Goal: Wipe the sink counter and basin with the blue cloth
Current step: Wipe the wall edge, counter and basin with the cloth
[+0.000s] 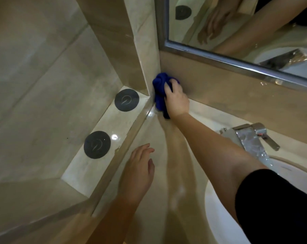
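Note:
My right hand (176, 100) grips a bunched blue cloth (160, 88) in the far left corner of the glossy beige counter (168, 173), where the side wall meets the backsplash. The cloth presses against the corner and hangs down to the counter surface. My left hand (137, 170) lies flat with straight fingers on the counter near its left edge, holding nothing. The white basin (218, 208) sits at the lower right, partly covered by my right arm and its black sleeve.
A chrome faucet (249, 138) stands behind the basin at right. A steel-framed mirror (237, 32) hangs above the backsplash. A lower ledge left of the counter carries two dark round discs (126, 100) (97, 144).

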Demonstrator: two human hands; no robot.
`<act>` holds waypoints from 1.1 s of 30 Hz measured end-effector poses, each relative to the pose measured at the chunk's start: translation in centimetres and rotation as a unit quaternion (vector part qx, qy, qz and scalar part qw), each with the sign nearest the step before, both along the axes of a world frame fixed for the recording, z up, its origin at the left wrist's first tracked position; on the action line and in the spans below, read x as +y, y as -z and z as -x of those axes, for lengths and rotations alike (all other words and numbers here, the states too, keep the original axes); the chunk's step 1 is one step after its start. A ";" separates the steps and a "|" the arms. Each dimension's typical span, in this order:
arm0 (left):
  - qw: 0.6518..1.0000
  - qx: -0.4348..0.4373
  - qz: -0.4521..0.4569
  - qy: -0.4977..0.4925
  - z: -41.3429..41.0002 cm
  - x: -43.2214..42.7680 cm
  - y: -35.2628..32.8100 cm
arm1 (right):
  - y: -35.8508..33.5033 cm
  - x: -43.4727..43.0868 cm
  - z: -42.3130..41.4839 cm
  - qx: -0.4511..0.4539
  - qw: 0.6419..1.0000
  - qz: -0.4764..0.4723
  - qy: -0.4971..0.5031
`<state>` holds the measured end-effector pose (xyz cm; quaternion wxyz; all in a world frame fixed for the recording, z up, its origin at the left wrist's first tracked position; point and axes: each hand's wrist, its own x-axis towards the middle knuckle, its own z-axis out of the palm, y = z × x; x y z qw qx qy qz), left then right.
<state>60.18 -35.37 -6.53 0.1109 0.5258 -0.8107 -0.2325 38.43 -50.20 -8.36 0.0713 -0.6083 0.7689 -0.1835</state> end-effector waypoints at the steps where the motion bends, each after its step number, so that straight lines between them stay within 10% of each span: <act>1: 1.000 0.006 0.002 -0.003 0.2 -0.3 -0.3 | 0.0 0.1 0.1 0.025 0.999 -0.032 -0.012; 7: 1.000 0.028 0.010 0.003 1.2 -0.6 -1.6 | -2.2 1.6 1.8 0.108 0.990 -0.069 -0.054; 18: 0.996 0.062 0.001 0.062 4.7 1.7 -2.1 | -8.0 5.4 8.9 0.224 0.904 0.364 -0.031; 21: 0.995 0.068 -0.004 0.078 5.1 2.1 -1.9 | -6.7 5.8 9.3 0.269 0.919 0.275 -0.083; 25: 0.995 0.062 -0.007 0.075 4.7 1.8 -2.0 | -3.5 6.4 8.3 0.294 0.943 -0.096 -0.121; 33: 0.995 0.065 0.007 0.078 4.5 1.0 -2.6 | -5.5 6.0 8.2 0.276 0.943 -0.153 -0.103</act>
